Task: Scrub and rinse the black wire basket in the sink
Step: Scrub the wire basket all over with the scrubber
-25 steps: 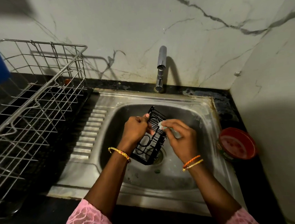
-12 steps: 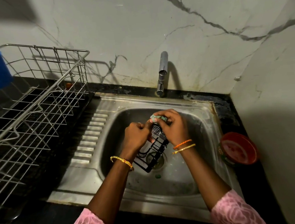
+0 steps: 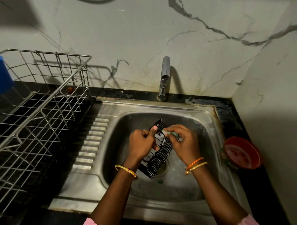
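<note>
Head view. Black wire basket: tilted over the sink basin, lower corner above the drain, well clear of the basin walls. My left hand: fingers curled round its left edge, thumb on top. My right hand: fingers pinching a pale scrubber against its upper right edge. Tap: behind, apart. Steel dish rack: left of the draining ridges. Red lid: beside the sink's right rim.
</note>
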The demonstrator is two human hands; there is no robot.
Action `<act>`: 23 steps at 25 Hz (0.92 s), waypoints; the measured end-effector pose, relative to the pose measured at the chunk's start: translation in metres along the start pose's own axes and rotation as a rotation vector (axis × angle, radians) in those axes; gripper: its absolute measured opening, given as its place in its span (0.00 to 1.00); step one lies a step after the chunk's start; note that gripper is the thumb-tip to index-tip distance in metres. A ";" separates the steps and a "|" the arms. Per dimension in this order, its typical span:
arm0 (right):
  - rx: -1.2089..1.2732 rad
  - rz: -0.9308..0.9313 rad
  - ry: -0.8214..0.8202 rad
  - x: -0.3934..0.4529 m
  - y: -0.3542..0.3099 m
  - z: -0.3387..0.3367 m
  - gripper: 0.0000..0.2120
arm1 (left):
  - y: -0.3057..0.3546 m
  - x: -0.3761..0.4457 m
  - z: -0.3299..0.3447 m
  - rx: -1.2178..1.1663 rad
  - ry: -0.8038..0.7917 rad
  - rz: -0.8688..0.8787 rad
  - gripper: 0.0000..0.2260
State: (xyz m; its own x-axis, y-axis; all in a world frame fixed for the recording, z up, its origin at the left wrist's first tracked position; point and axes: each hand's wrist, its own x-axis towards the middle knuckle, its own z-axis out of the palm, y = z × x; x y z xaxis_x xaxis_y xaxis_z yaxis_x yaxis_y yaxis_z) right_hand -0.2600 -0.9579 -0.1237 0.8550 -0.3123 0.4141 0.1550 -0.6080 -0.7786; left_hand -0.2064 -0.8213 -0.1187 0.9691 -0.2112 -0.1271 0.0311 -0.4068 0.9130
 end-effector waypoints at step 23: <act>0.278 0.257 -0.054 0.021 -0.021 0.009 0.06 | -0.016 -0.014 0.012 0.007 0.320 -0.021 0.32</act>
State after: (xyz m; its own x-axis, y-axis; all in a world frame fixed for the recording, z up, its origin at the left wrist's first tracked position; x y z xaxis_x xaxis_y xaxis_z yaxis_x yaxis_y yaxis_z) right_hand -0.2404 -0.9447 -0.1027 0.9071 -0.3855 0.1691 0.0540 -0.2917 -0.9550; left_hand -0.2239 -0.8226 -0.1368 0.9961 0.0868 -0.0166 0.0512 -0.4140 0.9088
